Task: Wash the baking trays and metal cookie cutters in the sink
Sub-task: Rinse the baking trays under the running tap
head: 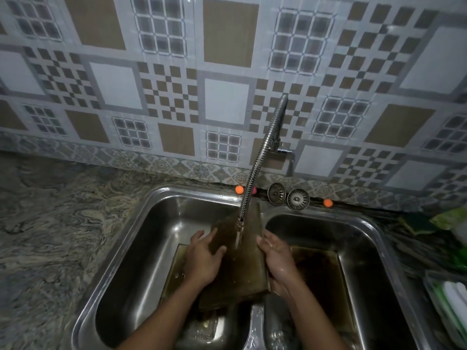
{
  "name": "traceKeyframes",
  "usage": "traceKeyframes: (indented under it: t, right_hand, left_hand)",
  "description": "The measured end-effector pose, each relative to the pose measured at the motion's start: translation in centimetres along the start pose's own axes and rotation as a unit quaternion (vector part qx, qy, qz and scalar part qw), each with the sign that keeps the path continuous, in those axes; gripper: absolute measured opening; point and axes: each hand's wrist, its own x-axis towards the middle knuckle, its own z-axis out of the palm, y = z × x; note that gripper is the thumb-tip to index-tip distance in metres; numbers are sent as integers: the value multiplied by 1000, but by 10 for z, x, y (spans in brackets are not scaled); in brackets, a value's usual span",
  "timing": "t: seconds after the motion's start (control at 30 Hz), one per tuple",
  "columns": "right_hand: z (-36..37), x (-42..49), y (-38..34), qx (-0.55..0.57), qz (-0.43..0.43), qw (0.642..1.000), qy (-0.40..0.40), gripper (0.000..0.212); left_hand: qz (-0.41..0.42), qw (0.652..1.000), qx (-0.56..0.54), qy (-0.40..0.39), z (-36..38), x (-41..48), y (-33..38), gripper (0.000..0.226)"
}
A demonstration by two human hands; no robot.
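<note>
A brown-stained baking tray is tilted over the divider of the double steel sink, under water running from the flexible tap. My right hand grips the tray's right edge. My left hand lies flat on its left face, fingers spread. A second tray rests in the left basin beneath the held one. A third dark tray lies in the right basin. No cookie cutters are visible.
Two round sink strainers lean against the wall behind the sink, with small orange balls beside them. A green scouring sponge and a plastic container sit on the right counter. Marbled stone counter extends left.
</note>
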Motion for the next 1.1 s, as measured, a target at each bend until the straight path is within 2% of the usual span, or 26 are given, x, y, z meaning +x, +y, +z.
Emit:
traceKeyframes:
  t: [0.03,0.1,0.2,0.23,0.37,0.47,0.57,0.67,0.77,0.83,0.9,1.1]
  right_hand:
    - [8,-2,2,-8,-21,1000,8,28]
    - [20,-8,5,-16,-43,999,6,28]
    - [31,-16,7,-4,-25,1000,-3,27]
    - [33,-16,7,7,-9,1000,-4,29]
    - [31,-15,7,22,34,999,-32,32]
    - [26,-12,6,-4,28,998,-56,29]
    - [18,-6,10,-95,-28,995,6,27]
    - [8,2,24,-244,-37,967,57,47]
    - [4,5,32,-233,-11,971,49,54]
    - [1,2,30,-204,-20,977,53,48]
    - [-7,1,30,-197,-55,975,91,42]
    - [-55,-34,22,-262,-191,922,214,43]
  left_hand:
    - [22,1000,-4,-12,1,-3,5,51]
    - [67,993,-78,-54,2,-12,20,46]
    - [82,977,-169,-96,0,-22,40,19]
    - [77,974,-189,-100,-1,-22,42,18]
    - [99,976,-157,-115,-7,-21,36,57]
    - [115,985,-87,-98,-16,-19,34,51]
    - [106,991,-61,-53,-27,-14,27,52]
    - [81,994,-76,3,-35,-9,21,51]
    - [51,988,-141,39,-35,-9,17,48]
    - [31,985,-166,35,-33,-10,14,47]
    - [23,983,-182,23,-28,-14,13,47]
    - [32,987,-141,-74,20,-27,32,49]
